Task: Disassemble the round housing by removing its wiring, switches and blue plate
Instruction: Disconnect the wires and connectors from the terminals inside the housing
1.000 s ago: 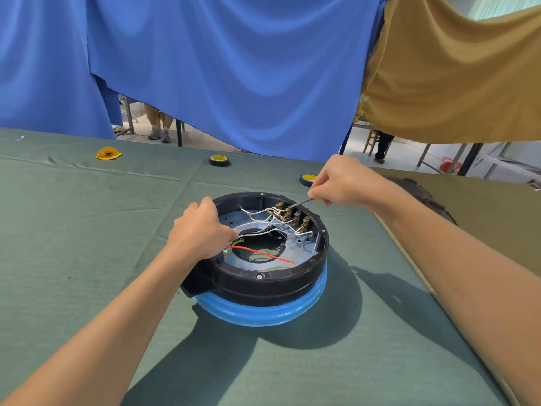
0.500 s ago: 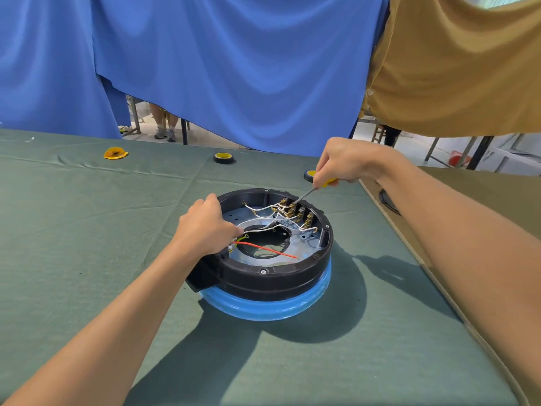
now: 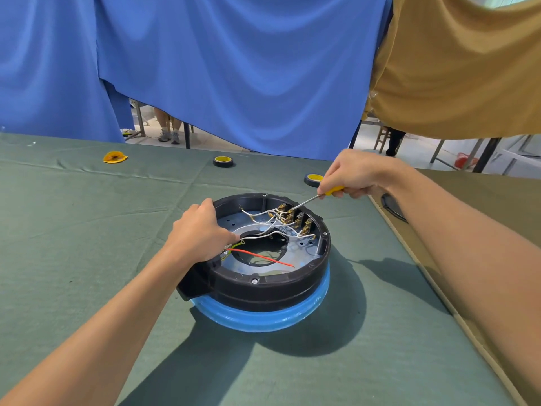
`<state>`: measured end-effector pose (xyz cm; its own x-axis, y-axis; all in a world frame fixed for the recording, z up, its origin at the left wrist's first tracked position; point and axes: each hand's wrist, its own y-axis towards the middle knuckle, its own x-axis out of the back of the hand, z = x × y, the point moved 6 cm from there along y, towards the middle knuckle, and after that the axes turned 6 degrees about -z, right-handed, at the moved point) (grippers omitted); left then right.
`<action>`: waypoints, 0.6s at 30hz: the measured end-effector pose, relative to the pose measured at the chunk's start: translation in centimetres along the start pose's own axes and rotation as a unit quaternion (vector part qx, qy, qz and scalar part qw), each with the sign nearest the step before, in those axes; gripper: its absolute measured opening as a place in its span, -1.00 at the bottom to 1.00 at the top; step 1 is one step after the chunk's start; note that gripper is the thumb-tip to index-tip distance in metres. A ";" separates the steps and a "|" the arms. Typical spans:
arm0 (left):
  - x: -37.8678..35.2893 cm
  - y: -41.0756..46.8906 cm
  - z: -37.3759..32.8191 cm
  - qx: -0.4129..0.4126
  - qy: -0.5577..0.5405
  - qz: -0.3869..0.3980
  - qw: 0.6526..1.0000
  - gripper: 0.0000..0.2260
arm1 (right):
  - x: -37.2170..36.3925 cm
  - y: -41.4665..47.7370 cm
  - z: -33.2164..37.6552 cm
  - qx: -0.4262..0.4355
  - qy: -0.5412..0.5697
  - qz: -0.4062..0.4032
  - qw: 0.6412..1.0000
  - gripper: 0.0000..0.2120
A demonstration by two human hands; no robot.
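1. Table [image 3: 87, 224], green cloth: housing [image 3: 263, 291] sits centre frame, open side up so the insides can be reached.
2. Left hand [image 3: 199, 232], centre-left, fingers curled over the housing rim, likely bracing it against tool push.
3. Right hand [image 3: 357, 174], upper right of centre, wrapped round the screwdriver [image 3: 310, 200] handle; hands apart.
4. Screwdriver tip at the switches [image 3: 298, 219] on the far inner wall, probably loosening a terminal.
5. Wires [image 3: 257, 213] not yet off.
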<state>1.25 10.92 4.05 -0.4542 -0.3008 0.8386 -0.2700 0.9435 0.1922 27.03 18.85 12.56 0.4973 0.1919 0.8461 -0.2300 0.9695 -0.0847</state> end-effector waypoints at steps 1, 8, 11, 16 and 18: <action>0.0 0.0 0.0 0.001 0.001 0.000 1.000 -0.44 | 0.2 -0.4 0.9 0.024 -0.051 -0.029 0.998 -0.87; 0.0 0.0 0.0 0.005 -0.005 -0.001 1.000 -0.44 | -2.0 -3.8 5.6 0.171 -0.278 -0.155 0.932 -0.72; 0.1 -0.1 0.0 0.006 -0.008 0.002 1.000 -0.45 | -3.6 -5.3 6.3 0.237 -0.368 -0.193 0.878 -0.62; 0.3 -0.3 -0.3 -0.005 -0.002 0.003 1.000 -0.46 | -3.9 -5.4 5.7 0.246 -0.351 -0.175 0.887 -0.62; 0.4 -0.3 -0.3 -0.011 0.004 0.001 1.000 -0.47 | -2.5 -4.6 4.7 0.202 -0.252 -0.154 0.934 -0.67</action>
<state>1.44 10.53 4.53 -0.4487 -0.2979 0.8426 -0.2500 0.9470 0.2017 22.90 13.23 13.31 0.1575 -0.2815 0.9465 -0.4881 0.8110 0.3224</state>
